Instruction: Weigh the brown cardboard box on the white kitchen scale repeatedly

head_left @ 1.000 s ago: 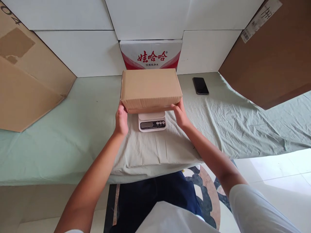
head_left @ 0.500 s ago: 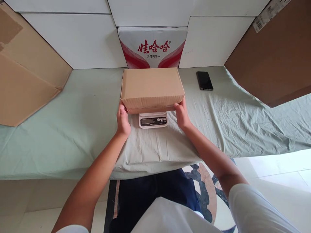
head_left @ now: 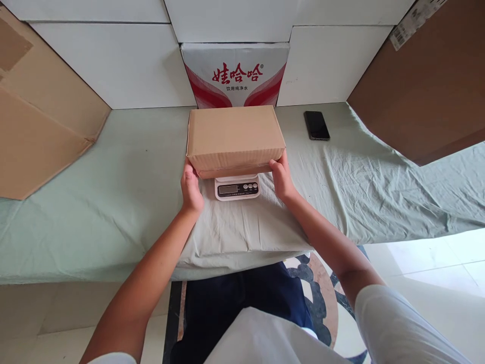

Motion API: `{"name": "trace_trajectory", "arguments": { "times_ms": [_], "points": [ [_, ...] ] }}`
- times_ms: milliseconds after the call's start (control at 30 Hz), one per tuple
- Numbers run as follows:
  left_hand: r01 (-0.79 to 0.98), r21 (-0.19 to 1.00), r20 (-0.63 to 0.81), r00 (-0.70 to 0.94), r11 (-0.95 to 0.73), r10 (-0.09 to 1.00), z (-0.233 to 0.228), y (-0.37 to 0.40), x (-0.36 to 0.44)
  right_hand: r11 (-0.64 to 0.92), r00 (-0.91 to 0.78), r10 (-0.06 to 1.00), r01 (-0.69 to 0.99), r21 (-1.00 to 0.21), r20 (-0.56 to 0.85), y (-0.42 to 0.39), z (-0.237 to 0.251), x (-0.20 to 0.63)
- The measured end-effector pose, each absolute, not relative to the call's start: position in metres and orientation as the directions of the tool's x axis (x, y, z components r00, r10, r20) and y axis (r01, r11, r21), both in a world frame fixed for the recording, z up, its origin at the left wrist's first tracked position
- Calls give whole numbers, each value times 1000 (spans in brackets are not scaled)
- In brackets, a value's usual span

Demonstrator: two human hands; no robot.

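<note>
Both hands, left hand (head_left: 190, 186) and right hand (head_left: 282, 178), clasp the cardboard box (head_left: 235, 137) between them. It sits over the scale (head_left: 237, 187) on the desk (head_left: 113, 202).

bright, even daylight | soft shadows | sharp | edges perhaps bowed

Both forearms are bare from each hand back to the upper arm. Far behind the right hand (head_left: 282, 178), a short white sleeve (head_left: 394, 323) covers the upper arm; a sliver of white sleeve shows behind the left hand (head_left: 191, 188) too. A white shirt front (head_left: 265, 338) hangs above dark navy trousers (head_left: 235, 298).
</note>
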State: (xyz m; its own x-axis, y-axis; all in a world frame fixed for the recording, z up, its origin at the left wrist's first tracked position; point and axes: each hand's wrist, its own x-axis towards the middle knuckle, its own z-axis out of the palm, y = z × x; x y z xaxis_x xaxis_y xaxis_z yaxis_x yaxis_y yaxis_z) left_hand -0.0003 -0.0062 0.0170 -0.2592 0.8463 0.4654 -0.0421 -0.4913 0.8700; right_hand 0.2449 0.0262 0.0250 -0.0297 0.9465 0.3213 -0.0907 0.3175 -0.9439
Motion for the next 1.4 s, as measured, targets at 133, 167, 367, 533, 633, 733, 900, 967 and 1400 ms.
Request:
{"name": "trace_trajectory", "arguments": {
  "times_ms": [133,167,367,533,633,733,900,967,1400],
  "points": [
    [-33,878,455,-253,-478,854,17,-7,0,316,-40,947,-81,-945,320,26,26,245],
    [-34,880,451,-252,-474,856,18,-7,0,313,-39,948,-85,-946,317,26,26,246],
    [-37,861,484,-253,-508,838,16,-4,1,315,-40,946,-100,-944,320,27,25,246],
    [-52,851,496,-247,-523,832,15,-3,2,348,-33,935,-116,-930,354,29,25,244],
    [-51,859,483,-253,-510,839,15,-4,1,354,-32,933,-87,-931,358,28,26,244],
    [-43,864,474,-260,-501,841,15,-4,1,345,-22,938,-75,-936,347,27,27,244],
    [-57,870,461,-260,-490,848,15,-5,3,325,-6,945,-126,-937,328,28,23,244],
    [-71,864,470,-242,-498,849,15,-4,0,313,24,949,-155,-937,313,29,22,245],
    [-26,912,377,-334,-408,864,-31,43,-98,298,315,929,-330,-896,193,38,38,265]
  ]
}}
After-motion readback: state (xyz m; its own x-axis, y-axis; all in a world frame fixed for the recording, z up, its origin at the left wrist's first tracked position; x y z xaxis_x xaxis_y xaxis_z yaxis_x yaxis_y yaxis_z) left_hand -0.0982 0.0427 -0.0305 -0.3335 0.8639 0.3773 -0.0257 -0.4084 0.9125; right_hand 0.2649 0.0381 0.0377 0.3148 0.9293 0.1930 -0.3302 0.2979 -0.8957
